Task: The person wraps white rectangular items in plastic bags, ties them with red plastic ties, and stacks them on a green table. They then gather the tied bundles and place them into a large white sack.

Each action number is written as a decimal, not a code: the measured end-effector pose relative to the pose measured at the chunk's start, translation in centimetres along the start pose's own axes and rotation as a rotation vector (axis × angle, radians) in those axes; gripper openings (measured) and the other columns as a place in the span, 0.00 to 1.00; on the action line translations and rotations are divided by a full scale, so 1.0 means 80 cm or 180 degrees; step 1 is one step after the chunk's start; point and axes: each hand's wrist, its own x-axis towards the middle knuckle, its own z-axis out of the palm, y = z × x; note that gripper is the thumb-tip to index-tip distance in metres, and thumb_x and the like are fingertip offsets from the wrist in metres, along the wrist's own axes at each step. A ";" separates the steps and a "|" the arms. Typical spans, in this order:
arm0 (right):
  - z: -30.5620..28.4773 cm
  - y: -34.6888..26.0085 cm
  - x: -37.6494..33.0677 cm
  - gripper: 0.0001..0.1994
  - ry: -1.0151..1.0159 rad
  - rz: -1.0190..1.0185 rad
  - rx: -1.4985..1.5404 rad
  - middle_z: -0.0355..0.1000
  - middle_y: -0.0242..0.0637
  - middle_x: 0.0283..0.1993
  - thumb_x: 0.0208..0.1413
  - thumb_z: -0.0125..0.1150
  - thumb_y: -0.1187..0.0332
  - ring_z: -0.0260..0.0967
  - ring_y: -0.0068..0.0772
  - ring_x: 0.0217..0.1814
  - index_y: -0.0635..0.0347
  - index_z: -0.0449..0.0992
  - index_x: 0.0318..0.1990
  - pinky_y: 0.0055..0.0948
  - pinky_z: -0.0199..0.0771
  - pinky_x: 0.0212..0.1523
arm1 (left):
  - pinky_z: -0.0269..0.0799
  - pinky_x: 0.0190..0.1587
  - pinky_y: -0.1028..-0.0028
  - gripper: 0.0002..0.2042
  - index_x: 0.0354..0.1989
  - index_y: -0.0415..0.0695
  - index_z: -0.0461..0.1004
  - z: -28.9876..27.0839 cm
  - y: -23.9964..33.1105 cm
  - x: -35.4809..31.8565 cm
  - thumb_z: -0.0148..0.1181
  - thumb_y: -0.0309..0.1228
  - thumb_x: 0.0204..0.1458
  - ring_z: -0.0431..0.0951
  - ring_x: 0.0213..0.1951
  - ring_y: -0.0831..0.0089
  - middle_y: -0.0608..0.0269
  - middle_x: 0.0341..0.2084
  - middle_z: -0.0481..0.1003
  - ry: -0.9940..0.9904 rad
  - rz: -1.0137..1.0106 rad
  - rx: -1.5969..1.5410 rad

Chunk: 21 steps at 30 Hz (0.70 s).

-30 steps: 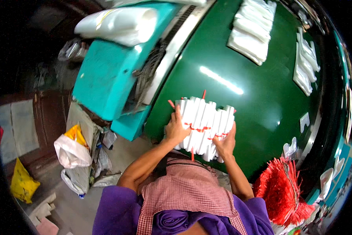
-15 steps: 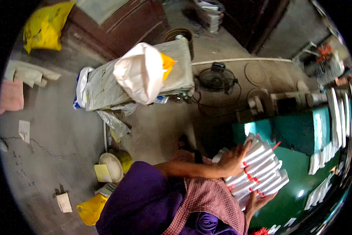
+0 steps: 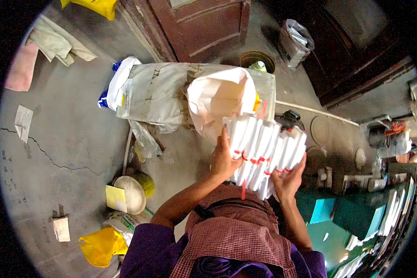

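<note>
Between my two hands is a stack of white packets (image 3: 257, 150), long and narrow, bound with red ties; what they contain I cannot make out. My left hand (image 3: 226, 160) presses against the stack's left side, thumb upward. Around its lower right side wraps my right hand (image 3: 288, 180). Just beyond the packets stands a white sack (image 3: 204, 95) with its mouth wide open and an orange patch on its side. The stack is held in front of the sack's near right edge and covers part of it.
A long covered bundle (image 3: 160, 90) lies behind and left of the sack. At right is a green table (image 3: 317, 236) with more white packets. A fan (image 3: 289, 119) sits behind the stack. A lidded bucket (image 3: 132, 194) and yellow bag (image 3: 97, 245) stand at lower left.
I have turned from the green table toward the white sack. Both hands have carried the stack of packets up and left, from over the table to beside the sack's mouth.
</note>
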 end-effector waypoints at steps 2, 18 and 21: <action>-0.007 -0.010 0.007 0.50 -0.0129 -0.0100 -0.0090 0.57 0.55 0.60 0.36 0.68 0.73 0.63 0.47 0.57 0.66 0.40 0.66 0.34 0.66 0.54 | 0.69 0.52 0.62 0.52 0.66 0.37 0.33 -0.007 0.004 -0.004 0.68 0.29 0.38 0.70 0.49 0.48 0.38 0.52 0.59 0.0279 0.0189 0.0279; 0.034 0.038 0.002 0.53 0.0249 -0.0459 -0.0784 0.58 0.56 0.52 0.35 0.69 0.67 0.63 0.57 0.51 0.66 0.37 0.66 0.43 0.73 0.42 | 0.68 0.48 0.58 0.51 0.66 0.39 0.31 0.040 -0.050 -0.001 0.66 0.29 0.38 0.66 0.53 0.44 0.38 0.53 0.59 0.0212 0.0127 0.0385; 0.078 0.054 0.014 0.52 0.0480 -0.0307 -0.1396 0.58 0.53 0.50 0.37 0.67 0.66 0.62 0.54 0.49 0.67 0.37 0.66 0.44 0.74 0.42 | 0.72 0.43 0.61 0.54 0.66 0.36 0.31 0.055 -0.062 0.017 0.69 0.34 0.37 0.68 0.49 0.47 0.38 0.51 0.59 -0.0084 -0.0176 0.1039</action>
